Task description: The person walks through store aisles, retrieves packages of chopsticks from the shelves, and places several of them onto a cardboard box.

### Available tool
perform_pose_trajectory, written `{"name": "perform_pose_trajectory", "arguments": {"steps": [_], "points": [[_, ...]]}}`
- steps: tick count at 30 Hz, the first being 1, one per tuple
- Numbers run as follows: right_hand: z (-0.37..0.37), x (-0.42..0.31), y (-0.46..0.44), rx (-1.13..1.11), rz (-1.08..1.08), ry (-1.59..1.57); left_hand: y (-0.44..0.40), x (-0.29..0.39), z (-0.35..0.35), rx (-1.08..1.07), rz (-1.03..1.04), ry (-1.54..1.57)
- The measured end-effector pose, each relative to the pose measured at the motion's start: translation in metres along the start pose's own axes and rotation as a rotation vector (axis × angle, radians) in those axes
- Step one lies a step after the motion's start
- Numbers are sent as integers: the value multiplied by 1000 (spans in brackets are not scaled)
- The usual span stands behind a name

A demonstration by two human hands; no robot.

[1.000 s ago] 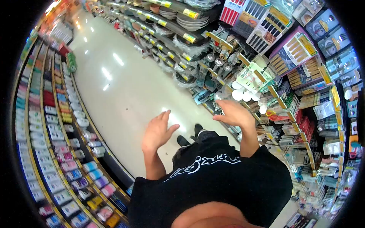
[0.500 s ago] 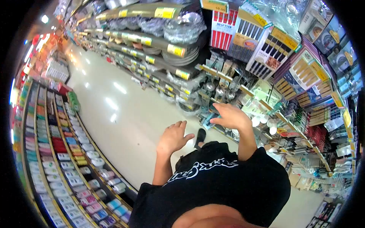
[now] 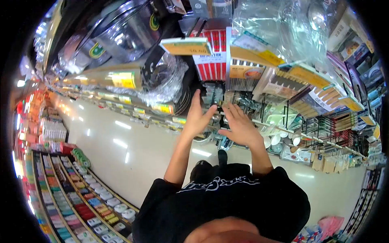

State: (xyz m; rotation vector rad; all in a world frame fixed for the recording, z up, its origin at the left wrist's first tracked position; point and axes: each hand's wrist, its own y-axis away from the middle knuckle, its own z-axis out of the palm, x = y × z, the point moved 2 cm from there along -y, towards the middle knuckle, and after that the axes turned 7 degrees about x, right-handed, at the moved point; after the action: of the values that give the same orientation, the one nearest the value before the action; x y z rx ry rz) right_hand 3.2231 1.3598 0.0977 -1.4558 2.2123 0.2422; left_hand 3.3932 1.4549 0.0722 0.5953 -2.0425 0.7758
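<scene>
My left hand (image 3: 198,118) is raised in front of the shelf, fingers stretched up and thumb apart, with nothing in it. Just to its right, my right hand (image 3: 242,128) is also open and empty, its fingers spread toward the rack. Above both hands hangs a pack of red chopsticks (image 3: 211,58). Beside that is a pack of dark chopsticks (image 3: 243,77). Small metal utensils hang behind the fingertips, too cluttered to name. Whether either hand touches anything on the rack I cannot tell.
Plastic-wrapped metalware (image 3: 164,83) and shiny pots (image 3: 125,34) fill the shelf at upper left. White spoons (image 3: 275,139) hang at right. A low display of boxed goods (image 3: 93,206) runs along the lower left, across the tiled aisle floor (image 3: 109,150).
The view has come closer to the rack and turned. My left hand has moved up to the shelf, nearer my right hand. Both hands stay empty.
</scene>
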Motion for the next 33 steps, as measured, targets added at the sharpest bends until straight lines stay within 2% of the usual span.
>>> {"name": "perform_pose_trajectory", "arguments": {"steps": [4, 9, 12, 14, 16, 20, 21, 22, 24, 27, 30, 33], "points": [[8, -4, -29, 75, 12, -33, -37, -9, 19, 96, -40, 72], [11, -16, -57, 274, 71, -12, -71, -30, 31, 269, 41, 135], [5, -25, -66, 345, 164, -101, -78, -42, 34, 137, -31, 290], [6, -34, -72, 428, 218, -80, -76, -54, 33, 30, 29, 240], [10, -38, -75, 504, 242, -59, -68, -72, 39, -34, 13, 453], [26, -42, -74, 613, 421, -93, -43, -56, 6, -75, -155, 541], [26, -47, -72, 649, 449, -101, -35, -71, 12, -132, -127, 599], [28, -49, -73, 639, 480, -184, -32, -51, -1, -174, -145, 720], [32, -54, -65, 635, 563, -352, -19, -54, -3, -299, -244, 970], [30, -73, -45, 748, 586, -436, -18, -29, -24, -387, -137, 967], [30, -91, -27, 878, 575, -561, -20, -24, -32, -526, -22, 769], [27, -102, -12, 960, 568, -605, -10, -7, -34, -564, -27, 917]]}}
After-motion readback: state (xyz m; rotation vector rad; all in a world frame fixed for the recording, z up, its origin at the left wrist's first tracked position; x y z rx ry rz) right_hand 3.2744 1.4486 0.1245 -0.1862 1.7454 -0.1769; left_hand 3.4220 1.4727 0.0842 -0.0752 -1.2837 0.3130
